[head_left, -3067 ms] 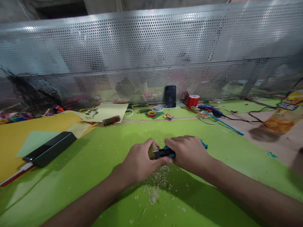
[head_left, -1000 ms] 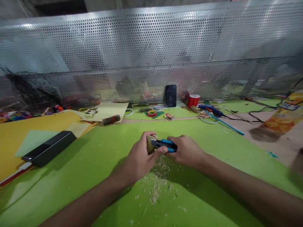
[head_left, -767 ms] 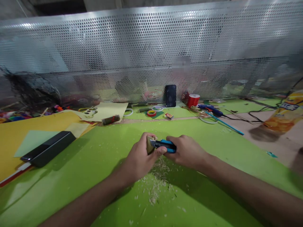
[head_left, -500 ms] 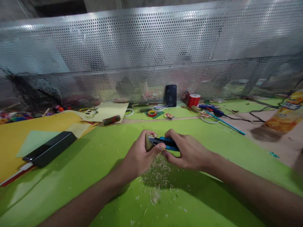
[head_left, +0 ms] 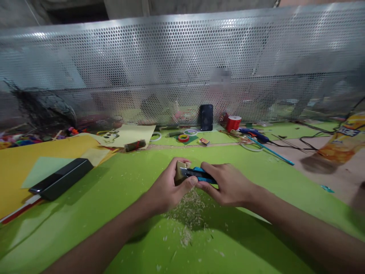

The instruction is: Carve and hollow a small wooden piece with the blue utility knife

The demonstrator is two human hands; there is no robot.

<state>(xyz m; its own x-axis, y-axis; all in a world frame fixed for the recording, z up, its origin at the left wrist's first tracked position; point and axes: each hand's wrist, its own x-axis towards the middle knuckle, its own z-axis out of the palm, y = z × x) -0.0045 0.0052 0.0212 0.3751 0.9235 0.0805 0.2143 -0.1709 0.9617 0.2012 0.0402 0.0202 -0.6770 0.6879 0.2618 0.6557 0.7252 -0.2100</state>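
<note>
My left hand [head_left: 168,188] is closed around a small pale brown block [head_left: 179,173], which looks like wood; the fingers hide much of it. Its thumb lies close under the blade of a blue and black utility knife [head_left: 201,175]. My right hand [head_left: 230,182] grips the knife's handle, and the blade points left against the block. Below both hands, a heap of pale shavings [head_left: 186,236] is scattered over the green sheet [head_left: 119,213].
At the left lies a black box-shaped device [head_left: 61,179] on yellow paper [head_left: 11,163]. Tape rolls [head_left: 183,138], a phone [head_left: 207,117], a red spool [head_left: 234,123] and a glue gun [head_left: 255,134] line the back before a perforated metal panel [head_left: 176,49]. An orange bag [head_left: 343,140] stands right.
The knife and block have shifted slightly and the knife's angle differs a little. Both hands keep their hold, and the view has tilted slightly.
</note>
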